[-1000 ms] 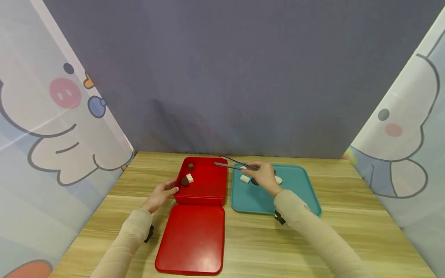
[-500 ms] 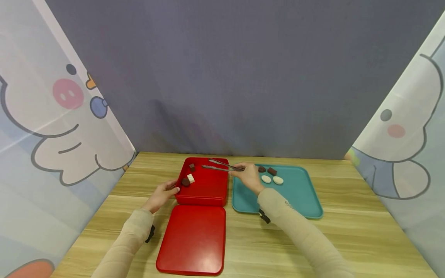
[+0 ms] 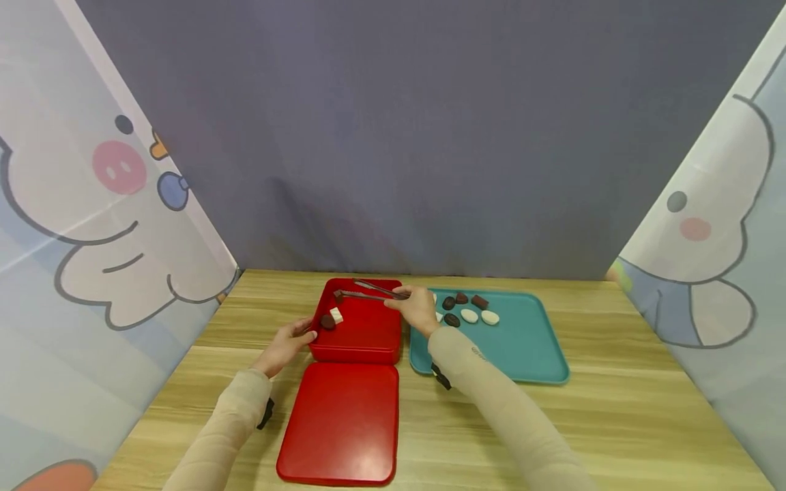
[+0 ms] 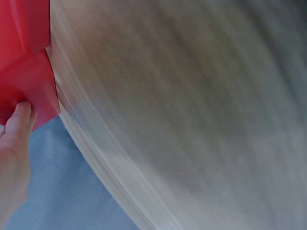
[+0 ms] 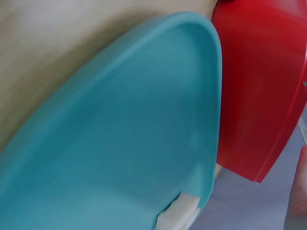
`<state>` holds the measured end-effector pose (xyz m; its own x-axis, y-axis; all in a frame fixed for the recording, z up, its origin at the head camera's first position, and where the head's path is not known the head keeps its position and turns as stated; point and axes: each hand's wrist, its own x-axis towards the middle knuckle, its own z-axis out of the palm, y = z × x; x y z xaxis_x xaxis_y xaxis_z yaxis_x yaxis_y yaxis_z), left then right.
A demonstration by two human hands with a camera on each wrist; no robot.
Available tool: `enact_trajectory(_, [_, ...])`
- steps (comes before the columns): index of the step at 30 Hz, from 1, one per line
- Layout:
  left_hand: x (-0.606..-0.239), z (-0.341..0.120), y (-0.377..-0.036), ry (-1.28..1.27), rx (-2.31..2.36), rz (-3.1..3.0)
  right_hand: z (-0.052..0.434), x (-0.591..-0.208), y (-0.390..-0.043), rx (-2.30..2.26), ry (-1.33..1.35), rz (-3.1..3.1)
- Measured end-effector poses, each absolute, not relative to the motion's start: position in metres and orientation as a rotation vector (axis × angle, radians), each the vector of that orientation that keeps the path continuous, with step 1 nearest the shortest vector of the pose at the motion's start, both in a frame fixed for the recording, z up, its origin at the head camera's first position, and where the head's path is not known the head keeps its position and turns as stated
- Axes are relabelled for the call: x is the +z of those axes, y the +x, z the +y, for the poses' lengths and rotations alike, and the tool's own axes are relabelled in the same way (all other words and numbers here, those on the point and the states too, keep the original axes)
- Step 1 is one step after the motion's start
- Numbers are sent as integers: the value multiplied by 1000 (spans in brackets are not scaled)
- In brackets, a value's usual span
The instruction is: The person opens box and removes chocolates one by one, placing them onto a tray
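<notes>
My right hand (image 3: 419, 307) holds a pair of metal tongs (image 3: 374, 293) that reach left over the red box (image 3: 368, 356). The tong arms are spread, and one tip overlaps a small brown chocolate cube (image 3: 338, 297) in the box. Nearer the left wall lie a white block (image 3: 336, 315) and a round dark chocolate (image 3: 328, 322). My left hand (image 3: 285, 346) touches the box's outer left side near its front corner; one straight finger (image 4: 19, 120) rests on the wall in the left wrist view. Only a fingertip (image 5: 298, 187) of my right hand shows in its wrist view.
A teal tray (image 3: 510, 354) right of the box holds dark ovals (image 3: 452, 320), white ovals (image 3: 490, 318), a brown bar (image 3: 479, 302) and white blocks (image 5: 178, 213). A flat red lid (image 3: 338, 423) lies in front of the box. A grey curtain (image 3: 393, 170) hangs behind the table.
My right hand has moved left with the tongs, from over the tray to the box's right edge, uncovering several chocolates on the tray. My left hand stays at the box.
</notes>
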<state>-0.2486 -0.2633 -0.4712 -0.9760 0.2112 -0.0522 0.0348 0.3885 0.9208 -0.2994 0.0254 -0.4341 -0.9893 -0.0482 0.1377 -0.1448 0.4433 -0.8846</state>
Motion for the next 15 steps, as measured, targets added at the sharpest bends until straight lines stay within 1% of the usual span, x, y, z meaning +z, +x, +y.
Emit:
enact_trajectory(10, [-466, -265, -249, 220, 1613, 2503, 2, -442, -308, 1603, 246, -2598])
enact_trajectory(15, [-469, -264, -248, 215, 1636, 2474, -7, -448, -309, 1592, 256, -2590])
